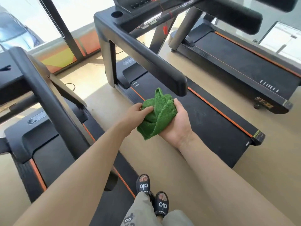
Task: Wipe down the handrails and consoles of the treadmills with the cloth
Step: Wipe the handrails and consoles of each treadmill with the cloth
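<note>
A crumpled green cloth [157,114] lies in my right hand [175,123], palm up, with the fingers curled round its far edge. My left hand [138,112] pinches the cloth's left folds. Both hands hover just below the free end of the middle treadmill's black left handrail [146,57], without touching it. That handrail runs up to a console [130,12] with a round cup holder at the top. On the left, another treadmill's handrail [48,98] slants down past my left forearm.
A third treadmill [244,66] stands at the right, its thick padded handrail [236,15] overhead. Black belts with orange trim lie below. I stand on the beige floor [162,160] between the left and middle machines, in black sandals. Windows and cables line the far wall.
</note>
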`<act>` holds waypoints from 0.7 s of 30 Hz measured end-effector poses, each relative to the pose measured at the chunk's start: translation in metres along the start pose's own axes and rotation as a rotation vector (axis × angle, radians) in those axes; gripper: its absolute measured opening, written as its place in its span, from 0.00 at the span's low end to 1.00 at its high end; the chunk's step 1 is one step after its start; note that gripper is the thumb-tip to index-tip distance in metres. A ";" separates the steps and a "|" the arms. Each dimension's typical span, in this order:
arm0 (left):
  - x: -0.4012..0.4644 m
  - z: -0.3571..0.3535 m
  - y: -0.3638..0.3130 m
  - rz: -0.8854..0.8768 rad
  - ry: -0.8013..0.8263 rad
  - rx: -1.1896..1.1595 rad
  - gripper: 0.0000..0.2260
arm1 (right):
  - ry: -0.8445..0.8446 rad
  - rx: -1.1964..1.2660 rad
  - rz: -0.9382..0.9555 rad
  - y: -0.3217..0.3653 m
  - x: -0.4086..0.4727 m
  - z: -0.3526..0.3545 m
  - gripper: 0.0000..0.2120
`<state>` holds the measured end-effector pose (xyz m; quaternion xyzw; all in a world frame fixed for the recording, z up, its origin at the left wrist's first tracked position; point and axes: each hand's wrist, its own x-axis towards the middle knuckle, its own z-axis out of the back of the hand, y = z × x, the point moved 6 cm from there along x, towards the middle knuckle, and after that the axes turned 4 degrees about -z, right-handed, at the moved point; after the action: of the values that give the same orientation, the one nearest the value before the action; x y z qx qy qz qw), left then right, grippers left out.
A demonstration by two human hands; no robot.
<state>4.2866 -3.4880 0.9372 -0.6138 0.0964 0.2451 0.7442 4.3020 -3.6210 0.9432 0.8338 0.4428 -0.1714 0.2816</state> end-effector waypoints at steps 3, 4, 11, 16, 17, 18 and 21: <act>0.027 0.001 -0.003 -0.003 -0.030 0.060 0.12 | -0.054 -0.045 0.059 0.026 0.009 0.004 0.36; 0.038 0.003 -0.005 -0.008 -0.036 0.080 0.11 | -0.091 -0.064 0.095 0.037 0.015 0.004 0.35; 0.120 0.007 -0.037 -0.143 -0.143 0.156 0.15 | -0.326 -0.629 0.654 0.150 0.060 -0.005 0.22; 0.191 -0.012 -0.043 -0.276 -0.261 0.108 0.18 | -0.506 -1.852 1.047 0.202 0.134 -0.001 0.31; 0.210 -0.022 -0.036 -0.323 -0.290 0.079 0.19 | -0.486 -2.130 0.909 0.199 0.164 0.016 0.33; 0.229 -0.032 -0.028 -0.363 -0.320 0.057 0.19 | -0.435 -2.349 0.780 0.193 0.187 0.034 0.36; 0.264 -0.063 -0.019 -0.441 -0.345 -0.049 0.21 | -0.285 -2.530 0.818 0.193 0.205 0.054 0.37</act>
<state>4.5331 -3.4862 0.8220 -0.5870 -0.1735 0.1802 0.7699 4.5741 -3.6096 0.8530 0.0480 -0.0170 0.3653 0.9295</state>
